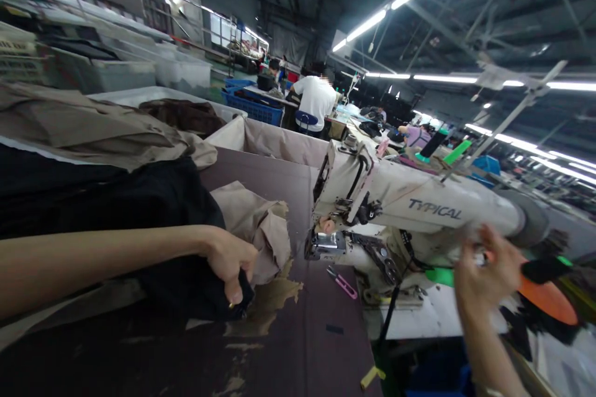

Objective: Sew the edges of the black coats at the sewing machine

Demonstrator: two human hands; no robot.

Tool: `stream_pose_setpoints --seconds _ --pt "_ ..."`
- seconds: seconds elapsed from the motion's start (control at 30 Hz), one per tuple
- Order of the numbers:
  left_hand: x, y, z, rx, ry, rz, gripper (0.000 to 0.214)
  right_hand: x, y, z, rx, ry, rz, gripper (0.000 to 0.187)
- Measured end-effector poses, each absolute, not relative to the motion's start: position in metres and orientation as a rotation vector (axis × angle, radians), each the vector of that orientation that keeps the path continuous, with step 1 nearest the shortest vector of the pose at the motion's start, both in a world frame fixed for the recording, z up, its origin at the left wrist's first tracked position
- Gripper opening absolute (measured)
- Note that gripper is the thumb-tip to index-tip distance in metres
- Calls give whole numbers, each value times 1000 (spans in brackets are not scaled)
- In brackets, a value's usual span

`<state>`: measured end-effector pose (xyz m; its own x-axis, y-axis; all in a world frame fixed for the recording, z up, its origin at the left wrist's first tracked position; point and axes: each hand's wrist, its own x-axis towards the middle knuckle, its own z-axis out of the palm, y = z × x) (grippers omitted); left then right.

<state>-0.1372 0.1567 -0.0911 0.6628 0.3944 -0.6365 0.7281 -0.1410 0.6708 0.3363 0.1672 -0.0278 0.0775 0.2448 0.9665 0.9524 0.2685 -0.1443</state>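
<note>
The left hand (233, 260) pinches the edge of soft black fabric (172, 211) on the dark brown worktop (321, 341); the right hand (487, 270), blurred, grip impossible to tell, is by the white metal sewing machine (410, 189). Fabric handling seems in hand; moving it calls for steady pinching.

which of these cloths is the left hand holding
The black cloth, its end pinched in the left hand. Its dark colour sets it apart from the crumpled beige piece just beyond the hand and the tan cloth heaped behind.
</note>
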Motion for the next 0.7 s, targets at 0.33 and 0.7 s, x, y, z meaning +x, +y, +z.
stream_pose_setpoints --seconds 0.33,0.7 --pt "-140 148 -78 1897 863 -252 34 103 91 -152 -831 -2483 257 31" --pt "-125 164 12 2501 1198 779 34 77 128 -91 -1045 -1556 161 38"
